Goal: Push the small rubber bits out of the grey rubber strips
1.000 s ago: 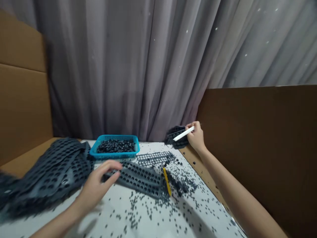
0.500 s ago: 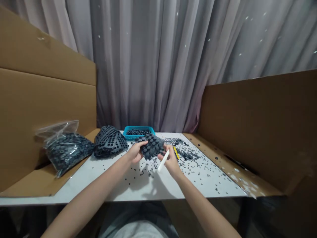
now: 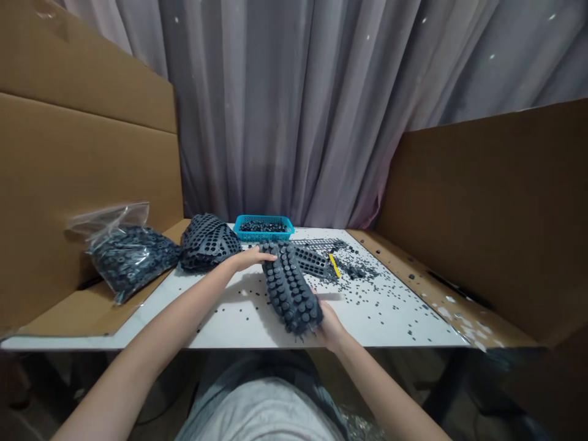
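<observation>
A dark grey rubbery sheet [image 3: 287,282] with rows of round studs is stretched at a slant above the white table. Its far end is in the grip of my left hand [image 3: 252,257], thumb on top. At the near end, my right hand [image 3: 328,321] holds the right edge, with most of its fingers hidden behind the sheet. The white pen-like tool does not show. Just beyond the sheet lies a strip with round holes [image 3: 312,260], beside a yellow stick [image 3: 334,265].
Small black discs [image 3: 362,272] litter the white table [image 3: 220,327]. A blue basket [image 3: 264,236] of black pieces stands at the back. To the left are a pile of perforated sheets [image 3: 209,242] and a clear bag [image 3: 135,257] of black pieces. Cardboard walls [image 3: 496,214] flank the table.
The bunched studded sheet has been opened out lengthwise. My right hand has moved nearer to me along with its end, and the white tool has gone out of sight. The view has tilted down.
</observation>
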Tool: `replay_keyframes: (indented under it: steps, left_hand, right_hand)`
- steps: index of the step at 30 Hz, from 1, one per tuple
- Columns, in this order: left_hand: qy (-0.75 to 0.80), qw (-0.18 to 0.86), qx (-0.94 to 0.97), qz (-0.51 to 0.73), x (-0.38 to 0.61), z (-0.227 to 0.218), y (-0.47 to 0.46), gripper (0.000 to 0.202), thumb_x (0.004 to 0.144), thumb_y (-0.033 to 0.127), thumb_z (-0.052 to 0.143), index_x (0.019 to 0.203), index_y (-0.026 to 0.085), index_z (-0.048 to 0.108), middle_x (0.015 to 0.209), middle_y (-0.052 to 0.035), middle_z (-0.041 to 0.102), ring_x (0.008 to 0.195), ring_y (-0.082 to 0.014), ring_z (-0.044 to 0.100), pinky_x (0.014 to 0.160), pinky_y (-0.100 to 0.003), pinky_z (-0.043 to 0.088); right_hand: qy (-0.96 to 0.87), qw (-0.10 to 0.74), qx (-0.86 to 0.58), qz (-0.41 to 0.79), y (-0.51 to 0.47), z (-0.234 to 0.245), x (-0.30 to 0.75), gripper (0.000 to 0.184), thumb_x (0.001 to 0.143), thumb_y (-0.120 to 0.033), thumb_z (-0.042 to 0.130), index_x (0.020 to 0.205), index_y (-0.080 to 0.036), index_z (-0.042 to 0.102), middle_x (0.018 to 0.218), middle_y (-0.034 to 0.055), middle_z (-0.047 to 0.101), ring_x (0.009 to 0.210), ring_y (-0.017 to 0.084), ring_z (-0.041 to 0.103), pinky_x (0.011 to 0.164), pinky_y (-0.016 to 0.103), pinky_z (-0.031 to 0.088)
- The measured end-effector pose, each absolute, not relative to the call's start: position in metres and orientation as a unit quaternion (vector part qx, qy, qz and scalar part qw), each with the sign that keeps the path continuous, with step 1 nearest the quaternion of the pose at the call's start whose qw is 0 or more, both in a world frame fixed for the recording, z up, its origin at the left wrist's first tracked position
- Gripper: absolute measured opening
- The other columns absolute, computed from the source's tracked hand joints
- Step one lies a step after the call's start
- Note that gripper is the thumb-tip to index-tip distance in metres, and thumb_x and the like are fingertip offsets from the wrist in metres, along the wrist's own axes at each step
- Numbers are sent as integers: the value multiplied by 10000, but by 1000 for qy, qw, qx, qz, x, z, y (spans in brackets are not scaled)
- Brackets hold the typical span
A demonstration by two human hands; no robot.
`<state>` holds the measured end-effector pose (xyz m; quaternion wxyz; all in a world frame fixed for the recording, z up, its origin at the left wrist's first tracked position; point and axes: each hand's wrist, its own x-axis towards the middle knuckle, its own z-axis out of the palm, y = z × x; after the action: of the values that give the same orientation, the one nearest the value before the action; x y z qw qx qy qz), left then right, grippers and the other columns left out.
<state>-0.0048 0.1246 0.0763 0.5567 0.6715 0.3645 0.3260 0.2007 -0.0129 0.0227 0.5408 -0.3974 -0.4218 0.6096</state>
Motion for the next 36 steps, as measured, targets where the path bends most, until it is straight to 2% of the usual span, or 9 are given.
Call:
replay_keyframes:
  steps: [7, 10, 14, 17, 20, 22, 26, 31, 36]
  left_hand:
    - [411, 413, 771, 258, -8, 38, 169, 259, 848, 312, 606, 1026, 125, 603, 1066, -74, 627, 989, -208, 596, 892, -441, 457]
    - [432, 329, 797, 265, -11, 34, 174, 270, 812, 296, 646, 1026, 135, 608, 1234, -96, 542, 1162, -255, 486, 987, -489, 369]
    - [483, 216, 795, 298, -19, 39, 167, 575, 629, 303, 788, 1133, 126, 573, 1440, -162, 313, 1335, -374, 214, 1089, -534, 163]
    - [514, 146, 779, 329, -20, 44, 131, 703, 695, 349, 722, 1288, 109, 432, 1473, -192, 211, 1357, -407, 97, 1076, -589, 101]
    - [489, 120, 797, 333, -8, 39, 57, 457, 831, 343, 556, 1241, 159, 475, 1342, -133, 432, 1282, -291, 330, 1076, -476, 236]
    - [407, 115, 854, 304, 7, 28, 1, 294, 847, 332, 520, 1109, 206, 569, 1159, -75, 580, 1124, -237, 494, 1004, -413, 362]
    - [358, 68, 885, 290, 37, -9, -68, 387, 782, 261, 575, 1164, 198, 551, 1233, -81, 565, 1142, -252, 492, 985, -422, 396]
    - [367, -6, 877, 309, 47, -37, -66, 401, 805, 150, 491, 1201, 191, 538, 1251, -84, 567, 1158, -241, 502, 968, -414, 426]
    - [367, -13, 872, 323, 44, -38, -61, 390, 793, 144, 500, 1174, 199, 558, 1225, -70, 587, 1142, -227, 520, 962, -394, 444]
  right_hand:
    - [-313, 540, -409, 666, -28, 13, 194, 530, 529, -385, 828, 815, -238, 407, 723, -48, 623, 662, 167, 672, 626, 310, 561]
    - [-334, 533, -437, 643, -36, 11, 183, 623, 490, -422, 838, 802, -240, 331, 640, -66, 614, 663, 171, 688, 628, 268, 548]
    - [-439, 415, -456, 654, -55, 8, 181, 535, 666, -604, 661, 812, -228, 309, 631, -3, 657, 552, 184, 670, 497, 250, 498]
    - [-539, 416, -465, 566, -62, 10, 200, 454, 845, -647, 371, 933, -203, 405, 617, 3, 635, 453, 144, 591, 460, 251, 458]
    - [-655, 433, -469, 404, -49, 13, 225, 470, 910, -561, 316, 1172, -203, 470, 786, 38, 647, 679, 169, 608, 666, 314, 498]
    - [-721, 411, -447, 334, -33, 13, 236, 439, 918, -511, 360, 1164, -207, 560, 1002, 83, 631, 923, 206, 585, 844, 358, 463]
    - [-764, 390, -381, 344, -9, 9, 241, 335, 889, -437, 490, 1008, -197, 690, 930, 81, 656, 865, 199, 606, 792, 342, 490]
    - [-757, 405, -356, 369, -12, 3, 238, 218, 817, -367, 623, 851, -176, 722, 844, 84, 693, 773, 184, 649, 711, 301, 522]
    - [-778, 407, -327, 349, -17, 2, 238, 218, 830, -364, 605, 824, -168, 700, 911, 108, 703, 893, 211, 660, 808, 338, 524]
